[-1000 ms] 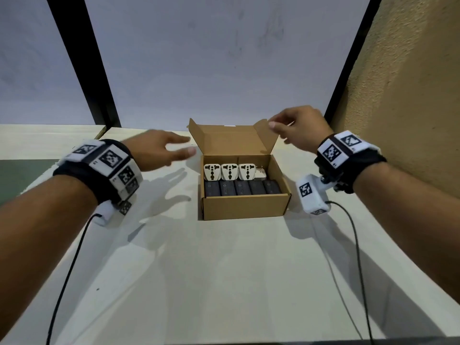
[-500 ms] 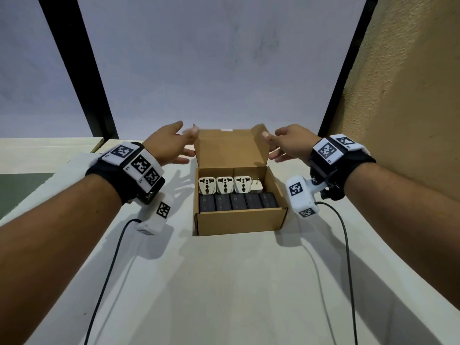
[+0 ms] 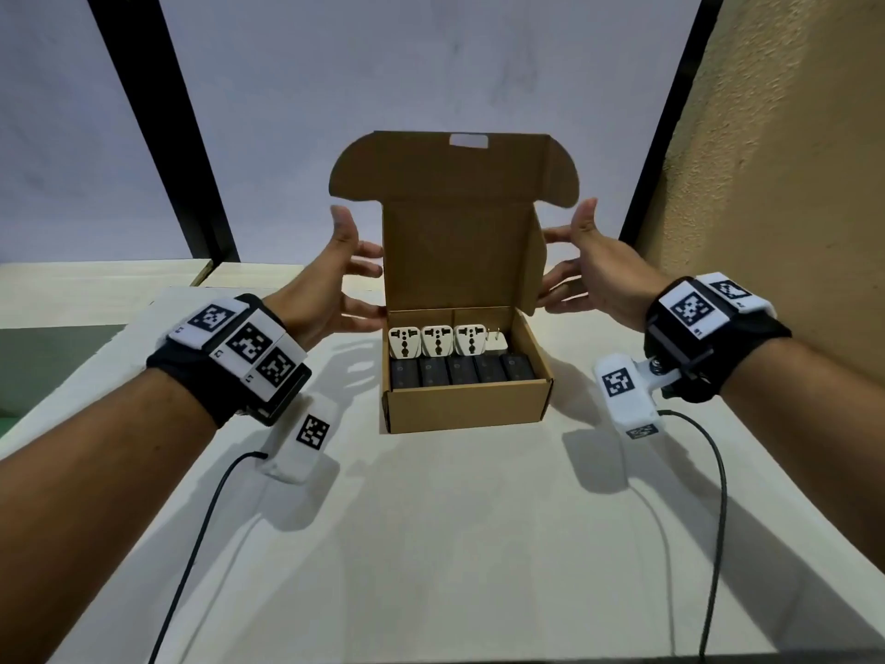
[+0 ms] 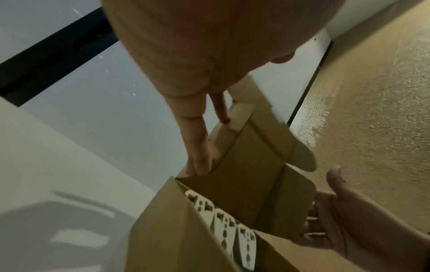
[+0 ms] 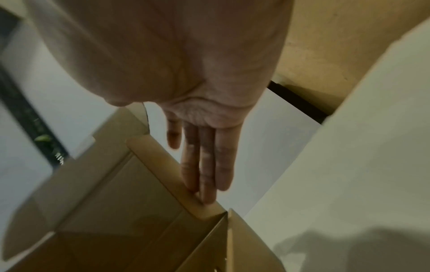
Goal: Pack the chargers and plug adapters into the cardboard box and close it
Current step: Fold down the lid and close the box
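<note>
The cardboard box (image 3: 467, 407) stands mid-table with its lid (image 3: 455, 218) raised upright. Inside, white plug adapters (image 3: 433, 340) line the back and black chargers (image 3: 462, 371) fill the front row. My left hand (image 3: 357, 275) reaches behind the lid's left side with straight fingers (image 4: 197, 147) touching the lid (image 4: 253, 152). My right hand (image 3: 570, 275) does the same at the lid's right side flap, its straight fingers (image 5: 207, 174) pressing the flap (image 5: 167, 173). The left wrist view also shows the adapters (image 4: 223, 231) and the right hand (image 4: 335, 220).
The box sits on a white table (image 3: 455, 543). A textured tan wall (image 3: 785, 160) rises close on the right. Grey panels with black posts (image 3: 158, 127) stand behind. Cables (image 3: 713, 496) trail from both wrists over the tabletop.
The lid has swung from leaning back to standing upright. Both hands went from its top corners to behind its sides, and the view has moved closer.
</note>
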`<state>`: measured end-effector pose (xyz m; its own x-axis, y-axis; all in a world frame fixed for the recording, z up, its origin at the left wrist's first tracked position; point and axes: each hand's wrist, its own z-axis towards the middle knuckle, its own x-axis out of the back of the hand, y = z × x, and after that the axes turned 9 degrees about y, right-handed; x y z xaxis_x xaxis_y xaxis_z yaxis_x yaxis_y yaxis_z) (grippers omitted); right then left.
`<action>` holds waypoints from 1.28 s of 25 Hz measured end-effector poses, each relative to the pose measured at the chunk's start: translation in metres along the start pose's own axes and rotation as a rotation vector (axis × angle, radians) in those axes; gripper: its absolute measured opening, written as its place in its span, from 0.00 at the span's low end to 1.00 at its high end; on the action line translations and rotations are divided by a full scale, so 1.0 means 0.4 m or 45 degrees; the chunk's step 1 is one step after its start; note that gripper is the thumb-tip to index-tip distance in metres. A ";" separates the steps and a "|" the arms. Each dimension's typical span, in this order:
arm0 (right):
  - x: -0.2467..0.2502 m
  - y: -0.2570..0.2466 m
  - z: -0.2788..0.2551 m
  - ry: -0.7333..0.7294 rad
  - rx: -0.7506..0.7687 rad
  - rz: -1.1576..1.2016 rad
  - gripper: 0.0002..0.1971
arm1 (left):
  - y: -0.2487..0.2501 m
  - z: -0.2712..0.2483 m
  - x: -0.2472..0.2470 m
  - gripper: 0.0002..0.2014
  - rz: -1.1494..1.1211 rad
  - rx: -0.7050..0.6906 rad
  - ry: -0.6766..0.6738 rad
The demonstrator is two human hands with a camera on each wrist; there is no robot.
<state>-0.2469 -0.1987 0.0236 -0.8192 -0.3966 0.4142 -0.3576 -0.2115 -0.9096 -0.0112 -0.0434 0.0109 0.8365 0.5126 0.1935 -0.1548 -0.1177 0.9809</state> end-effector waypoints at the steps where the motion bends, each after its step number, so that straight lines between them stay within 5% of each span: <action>1: -0.002 -0.003 -0.006 -0.008 0.029 -0.051 0.38 | -0.006 -0.007 -0.003 0.47 0.007 0.011 -0.011; 5: -0.014 -0.004 -0.020 -0.057 0.056 -0.188 0.42 | -0.029 -0.021 -0.008 0.38 0.091 -0.022 -0.091; 12: -0.014 0.050 -0.054 -0.031 0.180 -0.100 0.22 | -0.043 -0.029 0.003 0.16 0.250 -0.041 -0.155; 16: 0.011 0.102 -0.062 -0.189 0.246 -0.054 0.09 | -0.081 -0.042 0.022 0.19 0.289 -0.190 -0.175; 19: 0.035 0.136 -0.067 -0.346 0.482 -0.428 0.19 | -0.092 -0.047 0.041 0.25 0.513 -0.317 -0.290; 21: 0.054 0.152 -0.065 -0.324 0.669 -0.747 0.32 | -0.088 -0.046 0.051 0.26 0.697 -0.368 -0.347; 23: 0.082 0.146 -0.061 -0.216 0.821 -0.758 0.38 | -0.089 -0.049 0.064 0.26 0.851 -0.501 -0.305; 27: 0.061 0.040 -0.093 -0.174 0.480 -0.323 0.12 | -0.071 -0.059 0.070 0.16 0.481 -0.444 -0.195; 29: 0.026 0.004 -0.112 -0.284 0.386 -0.609 0.21 | -0.058 -0.067 0.064 0.13 0.490 -0.407 -0.265; 32: -0.001 0.014 -0.112 -0.198 0.433 -0.881 0.19 | -0.062 -0.077 0.055 0.11 0.649 -0.459 -0.290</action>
<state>-0.2687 -0.1595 0.0170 -0.3793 -0.1896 0.9056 -0.5862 -0.7081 -0.3937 -0.0050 -0.0031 -0.0088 0.6964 0.2706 0.6647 -0.6932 0.0142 0.7206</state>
